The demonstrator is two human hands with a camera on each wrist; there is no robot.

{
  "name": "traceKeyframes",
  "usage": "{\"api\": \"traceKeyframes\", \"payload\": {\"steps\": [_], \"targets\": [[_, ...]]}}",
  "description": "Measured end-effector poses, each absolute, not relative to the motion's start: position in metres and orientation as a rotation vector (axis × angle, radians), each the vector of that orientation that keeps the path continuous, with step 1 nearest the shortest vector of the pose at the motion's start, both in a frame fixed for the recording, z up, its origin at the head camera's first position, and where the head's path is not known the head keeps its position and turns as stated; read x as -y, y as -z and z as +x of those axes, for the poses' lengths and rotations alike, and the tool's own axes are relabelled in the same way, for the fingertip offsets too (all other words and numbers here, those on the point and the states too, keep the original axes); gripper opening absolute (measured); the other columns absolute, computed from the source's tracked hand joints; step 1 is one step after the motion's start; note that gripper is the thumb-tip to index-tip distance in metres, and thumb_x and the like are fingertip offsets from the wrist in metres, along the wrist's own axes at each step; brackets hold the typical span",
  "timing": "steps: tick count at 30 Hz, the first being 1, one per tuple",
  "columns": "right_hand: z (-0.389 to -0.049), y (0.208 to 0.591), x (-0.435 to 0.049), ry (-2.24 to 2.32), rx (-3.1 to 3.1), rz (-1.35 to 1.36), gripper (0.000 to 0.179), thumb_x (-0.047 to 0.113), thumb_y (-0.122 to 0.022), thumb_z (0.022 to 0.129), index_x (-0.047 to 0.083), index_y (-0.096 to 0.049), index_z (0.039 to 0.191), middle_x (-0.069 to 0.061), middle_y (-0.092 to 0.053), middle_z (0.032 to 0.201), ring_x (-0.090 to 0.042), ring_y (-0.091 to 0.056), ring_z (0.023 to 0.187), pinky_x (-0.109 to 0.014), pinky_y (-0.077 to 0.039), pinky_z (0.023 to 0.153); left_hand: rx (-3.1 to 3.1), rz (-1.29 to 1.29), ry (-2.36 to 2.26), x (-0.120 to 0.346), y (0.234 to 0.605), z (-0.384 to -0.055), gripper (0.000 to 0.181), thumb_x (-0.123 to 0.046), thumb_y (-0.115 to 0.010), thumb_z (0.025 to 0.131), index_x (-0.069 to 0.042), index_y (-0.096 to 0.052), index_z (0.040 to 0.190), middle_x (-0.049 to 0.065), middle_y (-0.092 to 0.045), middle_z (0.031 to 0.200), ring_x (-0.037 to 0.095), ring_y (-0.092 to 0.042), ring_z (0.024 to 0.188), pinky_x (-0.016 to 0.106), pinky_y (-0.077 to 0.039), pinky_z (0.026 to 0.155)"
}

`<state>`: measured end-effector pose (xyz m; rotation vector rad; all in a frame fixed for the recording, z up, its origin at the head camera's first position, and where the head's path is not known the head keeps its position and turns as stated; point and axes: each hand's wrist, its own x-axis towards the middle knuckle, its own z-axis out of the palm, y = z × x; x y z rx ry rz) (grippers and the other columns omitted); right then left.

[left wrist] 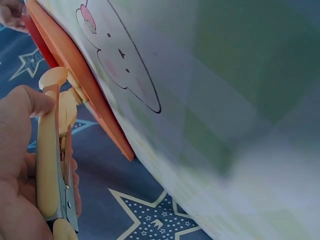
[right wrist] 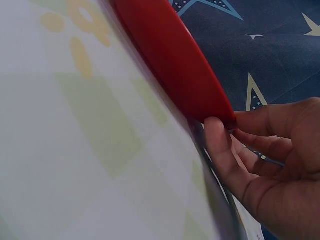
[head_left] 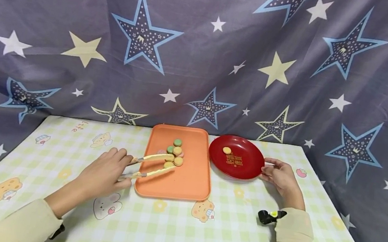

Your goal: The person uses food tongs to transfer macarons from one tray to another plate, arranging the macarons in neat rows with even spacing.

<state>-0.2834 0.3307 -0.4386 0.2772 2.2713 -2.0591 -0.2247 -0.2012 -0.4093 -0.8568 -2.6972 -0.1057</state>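
Observation:
My left hand (head_left: 102,172) grips a pair of tongs (head_left: 153,158) with cream-yellow tips, and the tips spread apart over the left side of an orange tray (head_left: 185,186). Several small macarons lie in a cluster on that tray: a green macaron (head_left: 177,142) at the back, yellow ones such as this yellow macaron (head_left: 178,161), and pink partly hidden beneath. Beside the tray stands a round red plate (head_left: 216,157) with gold lettering and one yellow macaron (head_left: 226,150) on it. At the plate's right rim my right hand (right wrist: 280,155) pinches the edge between thumb and fingers.
A pale green checked cloth (head_left: 237,234) with cartoon prints covers the table. Behind it hangs a dark star-patterned curtain (head_left: 195,55), close to the far edges of tray and plate. Black straps (head_left: 271,217) sit at both wrists.

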Motion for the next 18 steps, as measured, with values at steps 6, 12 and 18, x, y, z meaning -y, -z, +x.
{"api": "traceKeyframes", "payload": {"steps": [6,12,18], "targets": [[-0.2823,0.4381,-0.3302,2.062,-2.268,0.28,0.055,-0.01,-0.051,0.096,-0.012,-0.037,0.149,-0.005,-0.068,0.095,-0.013,-0.069,0.08,-0.029,-0.059,0.077,2.713,-0.856,0.112,0.2014,0.4111,-0.2255,0.042,-0.031,-0.069,0.082,-0.002,-0.065,0.111,0.002,-0.047,0.093,0.02,-0.038,0.078,0.032,-0.032,0.068],[-0.2821,0.4374,-0.3296,2.053,-2.269,0.286,0.055,-0.01,-0.051,0.096,-0.012,-0.037,0.149,-0.006,-0.069,0.096,-0.014,-0.07,0.081,-0.029,-0.059,0.078,2.731,-0.85,0.151,0.2007,0.4126,-0.2269,0.041,-0.033,-0.072,0.082,-0.002,-0.066,0.108,0.001,-0.048,0.091,0.019,-0.039,0.078,0.033,-0.034,0.067],[-0.2823,0.4369,-0.3284,2.052,-2.275,0.294,0.054,-0.01,-0.051,0.096,-0.012,-0.037,0.148,-0.007,-0.069,0.096,-0.013,-0.069,0.08,-0.029,-0.059,0.077,2.751,-0.84,0.182,0.2006,0.4135,-0.2283,0.042,-0.033,-0.072,0.082,-0.001,-0.067,0.11,0.0,-0.047,0.092,0.019,-0.04,0.079,0.034,-0.035,0.067]]}}
